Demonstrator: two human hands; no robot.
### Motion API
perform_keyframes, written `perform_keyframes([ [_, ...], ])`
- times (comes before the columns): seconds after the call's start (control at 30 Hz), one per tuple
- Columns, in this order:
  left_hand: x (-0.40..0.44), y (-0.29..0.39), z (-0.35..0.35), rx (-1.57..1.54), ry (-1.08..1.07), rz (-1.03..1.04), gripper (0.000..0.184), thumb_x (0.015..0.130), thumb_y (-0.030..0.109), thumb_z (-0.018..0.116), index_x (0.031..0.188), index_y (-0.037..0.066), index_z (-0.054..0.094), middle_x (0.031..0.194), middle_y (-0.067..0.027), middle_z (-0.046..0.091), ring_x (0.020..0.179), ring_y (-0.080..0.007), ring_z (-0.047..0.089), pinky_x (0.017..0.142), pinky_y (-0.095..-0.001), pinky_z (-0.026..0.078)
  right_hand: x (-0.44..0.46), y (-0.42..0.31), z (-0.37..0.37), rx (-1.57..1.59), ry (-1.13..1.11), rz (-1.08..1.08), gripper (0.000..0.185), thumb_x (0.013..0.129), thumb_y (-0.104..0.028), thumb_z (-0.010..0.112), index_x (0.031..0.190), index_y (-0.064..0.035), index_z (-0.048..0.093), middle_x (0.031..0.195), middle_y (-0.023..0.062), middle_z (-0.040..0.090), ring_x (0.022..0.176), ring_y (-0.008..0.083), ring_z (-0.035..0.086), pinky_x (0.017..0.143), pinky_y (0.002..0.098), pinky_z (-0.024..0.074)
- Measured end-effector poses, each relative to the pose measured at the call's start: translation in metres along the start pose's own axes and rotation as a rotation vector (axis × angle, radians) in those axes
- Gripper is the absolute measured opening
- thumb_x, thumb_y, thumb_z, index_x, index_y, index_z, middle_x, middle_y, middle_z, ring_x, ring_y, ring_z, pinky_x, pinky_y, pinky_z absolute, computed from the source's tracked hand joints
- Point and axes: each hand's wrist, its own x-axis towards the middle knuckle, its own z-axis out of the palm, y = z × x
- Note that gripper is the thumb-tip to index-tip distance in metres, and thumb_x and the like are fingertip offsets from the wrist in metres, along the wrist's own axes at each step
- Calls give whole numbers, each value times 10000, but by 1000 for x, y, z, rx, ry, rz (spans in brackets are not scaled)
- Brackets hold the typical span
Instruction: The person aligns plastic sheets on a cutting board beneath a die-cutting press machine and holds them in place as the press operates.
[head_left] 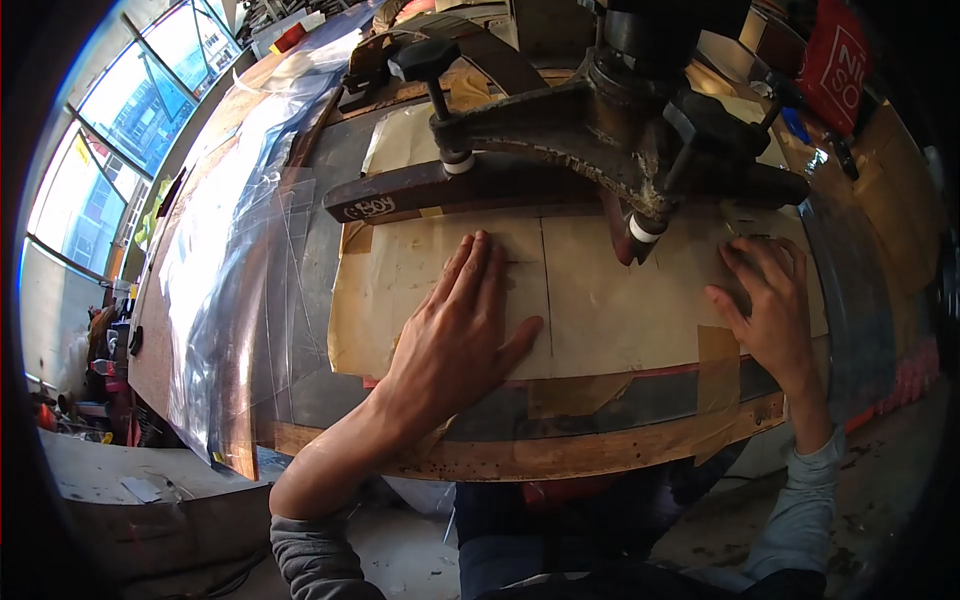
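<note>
Lying flat on pale sheet (610, 310), left hand (445, 335), fingers (466, 268) extended; right hand (777, 305) arched, fingers spread, bent.

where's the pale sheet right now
In the head view, the sheet lies near the middle, on the near side of the dark bar, with the left hand resting on it and the right hand over its right end.

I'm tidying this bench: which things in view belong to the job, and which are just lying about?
Apparently in the job:
pale sheet, left hand on it, right hand over it
dark metal bar across it

Apparently lying about:
clear plastic sheets, left side
red lettered item, upper right
</note>
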Motion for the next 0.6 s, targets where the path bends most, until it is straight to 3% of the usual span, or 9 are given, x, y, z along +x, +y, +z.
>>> perform_keyframes([
  [0.6,4,2,-1,5,-27,-41,642,897,311,618,1323,-134,435,1399,-335,405,1328,-421,402,1087,-449,374,0,6,7,-32,-29,43,376,811,-276,720,1071,-8,677,1112,84,615,1072,232,561,1014,446,348],
])
